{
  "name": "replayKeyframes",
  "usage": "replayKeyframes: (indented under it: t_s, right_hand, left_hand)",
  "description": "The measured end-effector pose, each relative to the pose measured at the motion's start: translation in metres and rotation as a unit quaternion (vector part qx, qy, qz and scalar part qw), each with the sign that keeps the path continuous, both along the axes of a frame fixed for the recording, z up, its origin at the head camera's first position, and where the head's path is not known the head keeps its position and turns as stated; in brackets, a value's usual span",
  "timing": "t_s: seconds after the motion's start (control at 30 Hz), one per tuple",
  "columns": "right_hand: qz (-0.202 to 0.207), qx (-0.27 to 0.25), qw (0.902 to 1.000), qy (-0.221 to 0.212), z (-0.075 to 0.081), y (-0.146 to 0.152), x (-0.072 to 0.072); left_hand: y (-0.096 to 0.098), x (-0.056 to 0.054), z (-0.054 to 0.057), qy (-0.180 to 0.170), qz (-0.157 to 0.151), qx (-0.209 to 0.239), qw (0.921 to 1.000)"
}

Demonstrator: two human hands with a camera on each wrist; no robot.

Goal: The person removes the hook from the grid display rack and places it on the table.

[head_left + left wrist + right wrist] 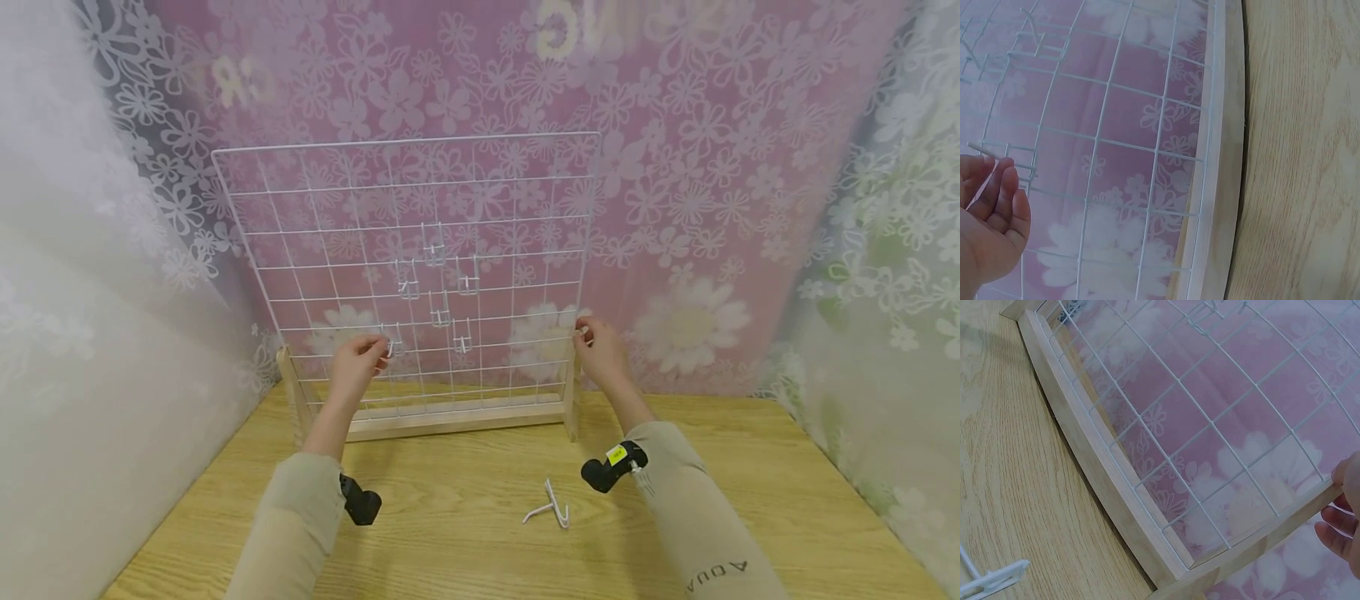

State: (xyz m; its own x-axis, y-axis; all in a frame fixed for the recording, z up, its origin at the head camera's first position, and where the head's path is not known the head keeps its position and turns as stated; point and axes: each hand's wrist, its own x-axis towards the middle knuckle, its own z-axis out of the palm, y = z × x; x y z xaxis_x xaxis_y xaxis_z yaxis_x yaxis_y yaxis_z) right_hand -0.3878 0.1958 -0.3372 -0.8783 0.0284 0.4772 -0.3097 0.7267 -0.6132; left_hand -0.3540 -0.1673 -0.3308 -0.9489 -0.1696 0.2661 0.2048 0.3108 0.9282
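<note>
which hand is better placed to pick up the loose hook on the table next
Probably the right hand: the loose hook lies nearer it, though it must first let go of the stand. The left hand is farther off, pinching a hook on the grid.

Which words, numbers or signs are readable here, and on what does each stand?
"AQUA", seemingly: right sleeve.
"G", beside letters too faded to read: pink backdrop.
"CR", faint: same backdrop, farther left.
Yellow label on right wrist camera: too small to read.
</note>
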Motion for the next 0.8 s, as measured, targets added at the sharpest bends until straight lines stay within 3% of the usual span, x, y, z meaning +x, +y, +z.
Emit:
replayKeyframes:
  t_s: [0.33,0.57,0.8]
  right_hand:
    - [0.004,-0.001,0.9999,-0.011,0.0,-0.001,0.001]
    - [0.002,0.004,1.0,-0.007,0.001,-0.001,0.003]
    - [0.0,0.006,1.0,-0.005,0.001,0.0,0.003]
  left_hand:
    - [0.005,-0.001,0.005,-0.018,-0.006,-0.008,0.9998]
    - [0.006,-0.001,0.007,-0.022,0.0,0.041,0.9989]
    - [0.008,0.002,0.012,-0.031,-0.002,0.054,0.9981]
